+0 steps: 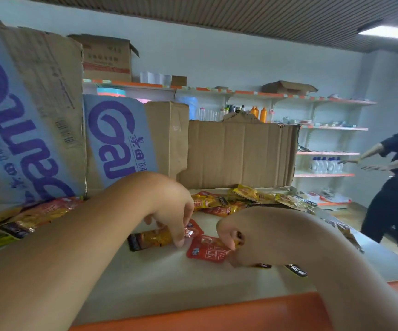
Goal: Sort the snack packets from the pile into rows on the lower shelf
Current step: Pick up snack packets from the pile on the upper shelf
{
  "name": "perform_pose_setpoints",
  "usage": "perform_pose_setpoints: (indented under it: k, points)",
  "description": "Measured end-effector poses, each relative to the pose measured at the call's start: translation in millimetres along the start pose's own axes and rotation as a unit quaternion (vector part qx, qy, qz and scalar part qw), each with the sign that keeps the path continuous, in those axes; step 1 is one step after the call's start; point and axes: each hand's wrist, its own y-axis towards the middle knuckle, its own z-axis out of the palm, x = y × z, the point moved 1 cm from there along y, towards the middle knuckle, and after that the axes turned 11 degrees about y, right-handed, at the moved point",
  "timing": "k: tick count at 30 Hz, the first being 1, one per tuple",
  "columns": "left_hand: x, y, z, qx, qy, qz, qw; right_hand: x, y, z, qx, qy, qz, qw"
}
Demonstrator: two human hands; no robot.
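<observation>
Early days, I'd say: only an orange packet [149,241] and a red packet [205,250] lie out on the shelf [169,283]; no row yet. Left hand [167,206] pinches the orange one; right hand [253,235] is curled round more packets [238,238]; the pile [245,199] sits heaped behind, unsorted.

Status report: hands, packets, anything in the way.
Left hand fingertips on orange packet, grip unclear. Right hand grips yellow packet, beside red packet. Pile behind, nothing blocking.

red packet [207,250], orange shelf edge [217,311]
</observation>
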Motion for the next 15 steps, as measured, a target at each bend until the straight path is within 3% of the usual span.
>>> perform_pose_setpoints:
  k: [11,15]
  points:
    - [6.9,-4.1,0.0,0.049,-0.026,-0.006,0.998,-6.6,5.4,14.2,-0.025,0.02,-0.06,0.998]
    - [1.2,-5.6,-2.1,0.015,0.038,-0.015,0.999,-19.7,-19.0,6.5,-0.121,0.064,-0.016,0.99]
